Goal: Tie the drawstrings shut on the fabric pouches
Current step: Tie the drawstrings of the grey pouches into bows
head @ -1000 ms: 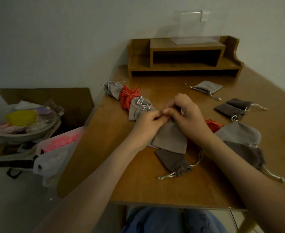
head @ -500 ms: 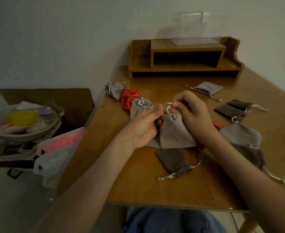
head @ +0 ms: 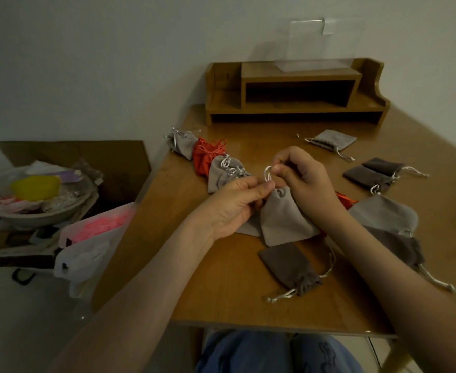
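Both hands, left hand (head: 235, 203) and right hand (head: 302, 179), pinch the silver drawstring cord (head: 267, 172) above the light grey velvet pouch (head: 283, 219) on the wooden tabletop (head: 221, 286).

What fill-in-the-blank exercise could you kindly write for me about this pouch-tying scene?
1. The left hand and right hand both pinch the silver drawstring of a light ____ pouch.
2. The shelf unit at the far end of the table is made of ____.
3. The yellow object sits in a bowl on the person's ____ side.
Missing words: grey; wood; left.
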Available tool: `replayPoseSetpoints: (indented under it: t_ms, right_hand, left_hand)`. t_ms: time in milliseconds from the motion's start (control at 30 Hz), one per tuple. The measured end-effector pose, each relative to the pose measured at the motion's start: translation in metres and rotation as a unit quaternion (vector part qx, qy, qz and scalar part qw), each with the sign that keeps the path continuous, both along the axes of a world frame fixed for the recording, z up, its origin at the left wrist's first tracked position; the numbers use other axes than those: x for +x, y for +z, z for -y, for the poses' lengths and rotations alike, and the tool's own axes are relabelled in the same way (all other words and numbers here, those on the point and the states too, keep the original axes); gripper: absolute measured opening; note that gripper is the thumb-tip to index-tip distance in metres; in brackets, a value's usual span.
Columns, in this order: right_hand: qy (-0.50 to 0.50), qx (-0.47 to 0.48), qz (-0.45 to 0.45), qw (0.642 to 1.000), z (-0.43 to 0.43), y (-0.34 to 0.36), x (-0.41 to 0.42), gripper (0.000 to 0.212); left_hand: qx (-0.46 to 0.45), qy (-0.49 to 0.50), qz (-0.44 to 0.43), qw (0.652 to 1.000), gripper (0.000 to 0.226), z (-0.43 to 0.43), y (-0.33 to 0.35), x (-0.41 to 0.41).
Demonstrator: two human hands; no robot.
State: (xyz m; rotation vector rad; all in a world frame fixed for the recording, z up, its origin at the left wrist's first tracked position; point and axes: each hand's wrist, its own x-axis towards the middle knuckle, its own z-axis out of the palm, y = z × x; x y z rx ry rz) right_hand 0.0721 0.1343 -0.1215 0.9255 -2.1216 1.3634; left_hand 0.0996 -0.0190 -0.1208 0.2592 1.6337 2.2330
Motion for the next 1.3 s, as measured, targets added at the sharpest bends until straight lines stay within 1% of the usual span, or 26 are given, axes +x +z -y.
replayPoseSetpoints:
  t_ms: [100, 200, 333, 400, 467, 567, 633, 733, 833, 900, 967, 1067, 1100, 1167, 1267, 1300]
  right_hand:
    - [-0.003, -0.018, 0.012, 1.000, -0.001, 0.006, 0.005, 0.010]
    - [0.007, -0.027, 0.042, 0.999, -0.006, 0.011, 0.008, 0.014]
    - [0.039, 0.022, 0.087, 0.995, -0.007, 0.011, 0.009, 0.021]
    - [0.075, 0.051, 0.102, 0.991, -0.005, 0.011, 0.008, 0.019]
    - [0.098, 0.057, 0.125, 0.986, -0.004, 0.010, 0.007, 0.013]
    - [0.092, 0.042, 0.176, 0.979, -0.006, 0.009, 0.004, 0.007]
    - [0.067, 0.044, 0.188, 0.979, -0.007, 0.007, 0.003, 0.008]
    - [0.006, 0.083, 0.170, 0.982, -0.008, 0.004, 0.001, 0.009]
    - [-0.028, 0.109, 0.141, 0.984, -0.008, 0.002, -0.001, 0.013]
    - [-0.048, 0.117, 0.108, 0.986, -0.007, -0.001, -0.003, 0.013]
    - [-0.063, 0.131, 0.063, 0.987, -0.007, -0.003, -0.004, 0.011]
    - [-0.051, 0.118, 0.012, 0.992, -0.008, -0.004, -0.003, 0.012]
    - [-0.045, 0.111, 0.001, 0.993, -0.007, -0.003, -0.002, 0.016]
    - [-0.039, 0.103, -0.020, 0.994, -0.006, -0.001, 0.001, 0.022]
    - [-0.047, 0.079, -0.030, 0.995, -0.006, 0.001, 0.003, 0.010]
    - [-0.059, 0.072, -0.028, 0.995, -0.008, 0.002, 0.003, 0.012]
  left_hand:
    - [0.008, 0.021, 0.003, 1.000, 0.012, 0.001, 0.001, -0.001]
    - [-0.011, 0.047, -0.012, 0.999, 0.008, 0.001, 0.001, -0.003]
    - [-0.066, 0.037, -0.047, 0.996, 0.016, 0.000, 0.000, 0.000]
    - [-0.094, 0.029, -0.056, 0.994, 0.012, -0.001, -0.001, 0.001]
    - [-0.111, 0.033, -0.053, 0.992, 0.011, -0.001, -0.002, 0.001]
    - [-0.129, 0.037, -0.060, 0.989, 0.013, -0.002, -0.004, 0.001]
    - [-0.140, 0.041, -0.072, 0.987, 0.013, -0.002, -0.004, 0.001]
    - [-0.156, 0.047, -0.093, 0.982, 0.019, -0.001, -0.004, 0.000]
    - [-0.180, 0.047, -0.107, 0.977, 0.019, -0.001, -0.004, 0.001]
    - [-0.180, 0.048, -0.102, 0.977, 0.019, -0.002, -0.004, 0.001]
    - [-0.151, 0.053, -0.071, 0.985, 0.020, -0.002, -0.003, 0.000]
    - [-0.039, 0.049, 0.020, 0.998, 0.018, -0.003, -0.002, -0.001]
    - [-0.020, 0.042, 0.036, 0.998, 0.014, -0.003, -0.002, -0.001]
    - [-0.020, 0.032, 0.040, 0.999, 0.012, -0.003, -0.003, -0.001]
    - [-0.039, 0.042, 0.012, 0.998, 0.015, -0.003, -0.001, 0.000]
    - [-0.035, 0.052, 0.003, 0.998, 0.016, -0.003, 0.001, 0.001]
